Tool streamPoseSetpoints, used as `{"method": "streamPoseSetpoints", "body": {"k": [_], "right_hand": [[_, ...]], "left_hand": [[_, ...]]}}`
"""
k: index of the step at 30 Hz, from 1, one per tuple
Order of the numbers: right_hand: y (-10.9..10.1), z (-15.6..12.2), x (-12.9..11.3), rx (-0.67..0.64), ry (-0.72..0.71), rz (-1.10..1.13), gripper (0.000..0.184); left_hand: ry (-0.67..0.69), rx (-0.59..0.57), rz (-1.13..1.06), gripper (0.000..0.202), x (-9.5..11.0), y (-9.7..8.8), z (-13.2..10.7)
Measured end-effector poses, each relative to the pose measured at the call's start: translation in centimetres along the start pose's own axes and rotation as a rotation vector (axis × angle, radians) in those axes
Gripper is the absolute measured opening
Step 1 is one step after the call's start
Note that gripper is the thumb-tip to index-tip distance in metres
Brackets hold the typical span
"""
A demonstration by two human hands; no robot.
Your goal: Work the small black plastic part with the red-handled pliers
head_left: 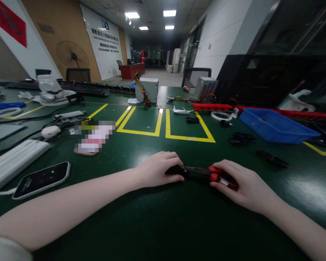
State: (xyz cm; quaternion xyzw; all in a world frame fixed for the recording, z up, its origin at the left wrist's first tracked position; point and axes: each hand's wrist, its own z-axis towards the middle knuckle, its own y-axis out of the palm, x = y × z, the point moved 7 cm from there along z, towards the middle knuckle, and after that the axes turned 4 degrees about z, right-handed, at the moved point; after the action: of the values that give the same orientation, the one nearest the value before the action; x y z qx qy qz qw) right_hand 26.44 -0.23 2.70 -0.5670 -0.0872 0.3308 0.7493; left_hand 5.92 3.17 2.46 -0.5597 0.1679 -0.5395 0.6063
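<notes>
Left hand (161, 169): you're gripping a black part (174, 170)
Right hand (243, 184): clasping red-handled pliers (214, 177)
Pliers: between your hands, meeting that part

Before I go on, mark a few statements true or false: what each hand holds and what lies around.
1. The right hand holds red-handled metal pliers. True.
2. The left hand is empty. False: it grips a small black object.
3. A blue plastic tray sits beyond the right hand, to its right. True.
4. The flat black-faced device with a green light lies right of the pliers. False: it lies to their left.
</notes>
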Motion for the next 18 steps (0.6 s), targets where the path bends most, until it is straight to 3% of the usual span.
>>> {"method": "streamPoseSetpoints", "body": {"k": [18], "right_hand": [[0.79, 0.33, 0.05, -0.019, -0.011, 0.000, 0.033]], "left_hand": [[0.014, 0.052, -0.067, 0.007, -0.44, -0.10, 0.58]]}}
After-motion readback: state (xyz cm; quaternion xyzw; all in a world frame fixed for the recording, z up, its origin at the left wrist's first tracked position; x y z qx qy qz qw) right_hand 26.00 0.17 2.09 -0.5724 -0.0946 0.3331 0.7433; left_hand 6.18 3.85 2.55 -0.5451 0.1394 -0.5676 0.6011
